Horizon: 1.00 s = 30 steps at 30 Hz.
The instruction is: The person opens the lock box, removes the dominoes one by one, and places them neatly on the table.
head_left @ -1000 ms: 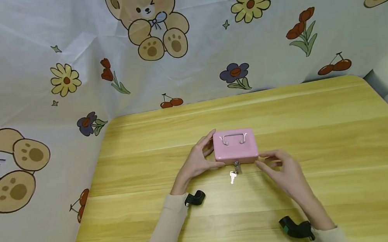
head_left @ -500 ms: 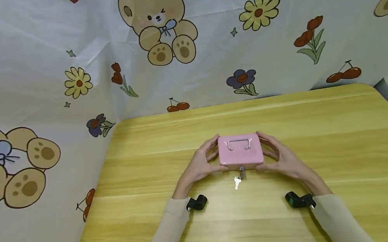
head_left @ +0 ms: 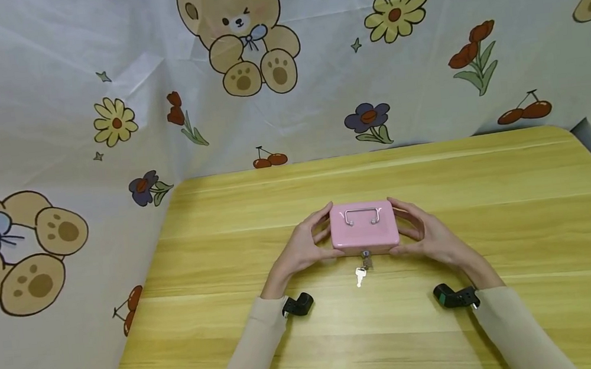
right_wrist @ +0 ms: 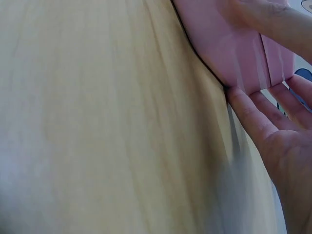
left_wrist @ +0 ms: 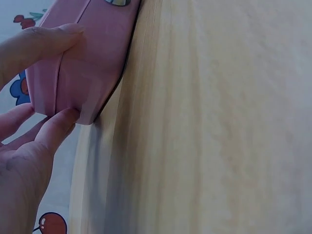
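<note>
Gripping, fingers half-curled.
My left hand and right hand hold the pink box with room to the surface's far edge.

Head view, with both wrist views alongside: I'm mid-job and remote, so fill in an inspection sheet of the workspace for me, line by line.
Surface: wood-grain table.
Job's things: pink box, lid closed, wire handle on top; keys at the lock on its front.
Clutter: nothing seen.
Hands: left hand grips the box's left end, thumb at the front; right hand grips the right end likewise. A black device sits at each wrist.
Cables: nothing seen.
Surroundings: white cloth printed with bears, flowers and cherries, behind and to the left.
</note>
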{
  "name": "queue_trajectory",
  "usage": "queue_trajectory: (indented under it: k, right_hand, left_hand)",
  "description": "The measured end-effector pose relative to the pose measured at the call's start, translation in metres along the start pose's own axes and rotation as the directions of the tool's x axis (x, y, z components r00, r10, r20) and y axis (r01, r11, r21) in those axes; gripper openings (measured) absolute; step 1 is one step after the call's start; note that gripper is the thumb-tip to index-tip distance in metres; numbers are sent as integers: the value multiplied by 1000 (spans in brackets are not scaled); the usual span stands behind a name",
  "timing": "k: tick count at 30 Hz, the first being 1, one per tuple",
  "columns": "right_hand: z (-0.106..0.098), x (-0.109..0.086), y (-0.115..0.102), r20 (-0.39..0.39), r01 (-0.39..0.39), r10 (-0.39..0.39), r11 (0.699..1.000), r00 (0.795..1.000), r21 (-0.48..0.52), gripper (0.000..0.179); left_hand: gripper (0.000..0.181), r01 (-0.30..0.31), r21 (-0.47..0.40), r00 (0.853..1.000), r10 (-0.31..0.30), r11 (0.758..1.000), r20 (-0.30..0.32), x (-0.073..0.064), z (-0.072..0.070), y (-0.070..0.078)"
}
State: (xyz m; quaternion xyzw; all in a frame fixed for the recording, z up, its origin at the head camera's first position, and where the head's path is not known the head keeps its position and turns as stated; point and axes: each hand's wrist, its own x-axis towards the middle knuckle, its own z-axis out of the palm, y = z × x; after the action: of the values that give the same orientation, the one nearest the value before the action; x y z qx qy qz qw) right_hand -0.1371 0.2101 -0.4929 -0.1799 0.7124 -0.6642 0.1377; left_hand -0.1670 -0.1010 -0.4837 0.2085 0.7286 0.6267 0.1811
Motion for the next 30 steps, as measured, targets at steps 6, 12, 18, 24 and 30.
queue_trajectory:
  k: [6,12,18,24,30]
  right_hand:
    - [-3,2,-1,3,-19,19,1000,1000,-5,111]
    - [-9,5,-14,-11,-50,49,989,999,-137,88]
    - [-3,14,-34,-100,-165,153,979,983,-122,67]
    - [6,26,-47,-165,-244,227,966,960,-90,78]
    - [11,35,-54,-205,-328,299,937,932,-121,93]
  left_hand:
    - [108,-2,7,1000,2,1000,-4,1,-1,-1]
    - [94,27,-34,998,-29,999,-48,-1,-3,-2]
    - [81,118,-47,979,-124,992,-164,8,0,12]
    - [81,244,-216,936,-288,945,-204,21,6,32]
    - [87,311,-271,900,-374,911,-224,29,8,46]
